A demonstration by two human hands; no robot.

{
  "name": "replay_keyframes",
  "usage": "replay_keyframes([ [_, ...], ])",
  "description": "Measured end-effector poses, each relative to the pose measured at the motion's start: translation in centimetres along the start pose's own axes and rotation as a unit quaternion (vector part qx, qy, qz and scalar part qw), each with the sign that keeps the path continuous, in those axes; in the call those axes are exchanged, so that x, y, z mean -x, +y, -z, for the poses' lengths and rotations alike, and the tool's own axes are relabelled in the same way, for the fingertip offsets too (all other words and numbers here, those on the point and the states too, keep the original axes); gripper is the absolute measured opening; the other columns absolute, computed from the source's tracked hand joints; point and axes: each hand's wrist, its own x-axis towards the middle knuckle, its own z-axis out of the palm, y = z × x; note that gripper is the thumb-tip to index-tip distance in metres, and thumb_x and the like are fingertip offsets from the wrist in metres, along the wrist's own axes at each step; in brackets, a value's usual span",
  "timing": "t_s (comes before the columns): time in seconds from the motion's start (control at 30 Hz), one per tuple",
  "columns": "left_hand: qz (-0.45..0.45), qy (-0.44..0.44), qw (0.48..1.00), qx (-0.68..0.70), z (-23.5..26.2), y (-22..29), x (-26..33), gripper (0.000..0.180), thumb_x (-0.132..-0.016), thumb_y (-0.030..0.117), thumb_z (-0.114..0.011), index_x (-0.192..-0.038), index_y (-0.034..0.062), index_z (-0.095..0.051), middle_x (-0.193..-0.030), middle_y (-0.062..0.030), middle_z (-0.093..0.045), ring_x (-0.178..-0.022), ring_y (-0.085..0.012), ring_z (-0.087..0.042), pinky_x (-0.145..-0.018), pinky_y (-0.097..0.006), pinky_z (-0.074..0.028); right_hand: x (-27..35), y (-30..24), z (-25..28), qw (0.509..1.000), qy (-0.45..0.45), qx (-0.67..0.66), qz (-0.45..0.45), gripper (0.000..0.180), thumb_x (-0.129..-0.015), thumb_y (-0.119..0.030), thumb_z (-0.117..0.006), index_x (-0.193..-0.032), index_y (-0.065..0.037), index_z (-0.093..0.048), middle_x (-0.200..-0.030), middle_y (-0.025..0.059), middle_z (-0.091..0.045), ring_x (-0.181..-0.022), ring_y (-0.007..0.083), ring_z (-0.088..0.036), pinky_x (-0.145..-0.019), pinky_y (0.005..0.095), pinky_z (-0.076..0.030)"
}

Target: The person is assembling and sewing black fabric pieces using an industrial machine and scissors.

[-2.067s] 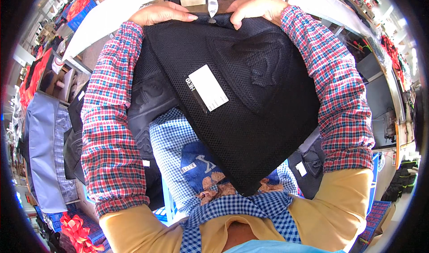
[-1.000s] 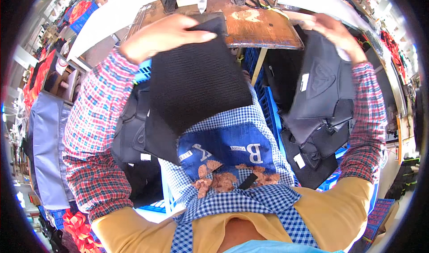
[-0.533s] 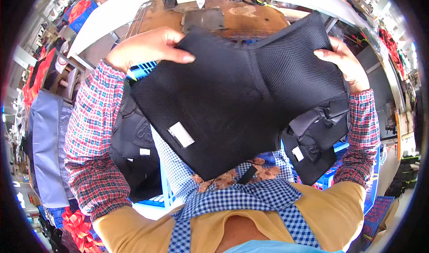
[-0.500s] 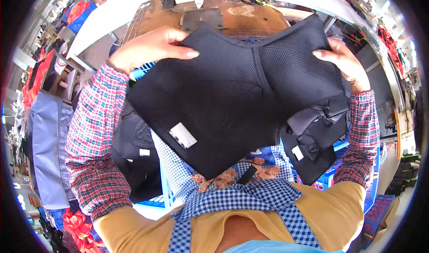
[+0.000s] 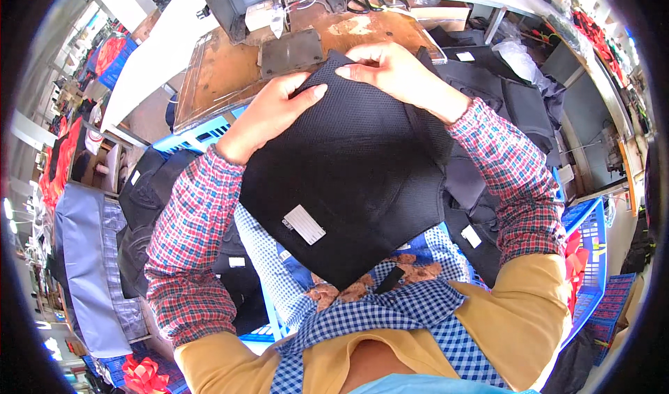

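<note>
A black ribbed fabric panel point(image 5: 341, 164) hangs in front of me, its lower corner over my checked apron. My left hand point(image 5: 268, 115) pinches its upper left edge between thumb and fingers. Close beside it, my right hand point(image 5: 401, 73) grips the top edge near the upper corner, thumb on the near face. Toward the bottom of the panel is a white label point(image 5: 304, 225). The right part of the panel falls back below my right forearm, and the fingers behind the fabric are hidden.
Ahead stands a worn wooden worktable point(image 5: 209, 80) with a metal plate point(image 5: 291, 51), a sewing machine point(image 5: 244, 4) and black-handled scissors point(image 5: 366, 2). More black fabric pieces point(image 5: 157, 220) lie at my left, others point(image 5: 509, 94) at my right. A blue plastic crate point(image 5: 592, 255) stands at right.
My right hand has moved left and up along the panel's edge, close to my left hand. The panel, stretched wide before, now folds back at its right. The view shows more of the table.
</note>
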Motion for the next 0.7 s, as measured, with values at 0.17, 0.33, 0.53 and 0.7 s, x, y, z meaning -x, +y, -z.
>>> replay_keyframes([
  [0.17, 0.016, 0.012, 0.984, 0.176, -2.0, -0.1, 0.5, 0.043, -0.084, 0.022, -0.072, -0.117, -0.0013, -0.059, -0.106, -0.0050, -0.064, -0.096, -0.0125, -0.059, -0.088, -0.027, -0.046, -0.1, 1.0, -2.7, 0.966, 0.026, -0.233, -0.106, 0.017, -0.087, -0.018, -0.066, -0.089, -0.001, -0.067, -0.073, -0.0004, -0.062, -0.068, 0.0064, -0.054, -0.062, 0.0239, -0.045],
  [0.33, 0.159, 0.065, 0.929, 0.328, -4.3, -1.5, 1.4, 0.038, -0.077, 0.010, -0.069, -0.112, -0.0023, -0.060, -0.099, -0.0071, -0.066, -0.086, -0.0160, -0.063, -0.080, -0.028, -0.050, 1.0, 2.9, -6.2, 0.949, 0.061, -0.288, -0.117, 0.020, -0.087, -0.020, -0.066, -0.095, -0.002, -0.069, -0.089, 0.0019, -0.068, -0.080, 0.0084, -0.059, -0.073, 0.0252, -0.049],
  [0.53, 0.184, 0.068, 0.922, 0.334, -5.2, -3.9, 1.0, 0.029, -0.076, 0.003, -0.062, -0.105, -0.0028, -0.061, -0.092, -0.0056, -0.067, -0.081, -0.0155, -0.063, -0.076, -0.029, -0.050, -5.9, 9.6, -0.5, 0.974, 0.088, -0.170, -0.122, 0.020, -0.090, -0.006, -0.055, -0.109, -0.005, -0.063, -0.093, 0.0054, -0.066, -0.082, 0.0130, -0.065, -0.068, 0.0254, -0.055],
  [0.7, 0.194, 0.053, 0.915, 0.350, -5.6, -4.5, 0.2, 0.029, -0.076, 0.001, -0.062, -0.105, -0.0006, -0.062, -0.093, -0.0050, -0.067, -0.080, -0.0153, -0.063, -0.074, -0.029, -0.050, -15.4, 16.1, 5.9, 0.900, 0.133, 0.393, -0.138, 0.024, -0.079, -0.020, -0.058, -0.096, -0.008, -0.070, -0.095, 0.0182, -0.068, -0.094, 0.0332, -0.065, -0.085, 0.0411, -0.050],
])
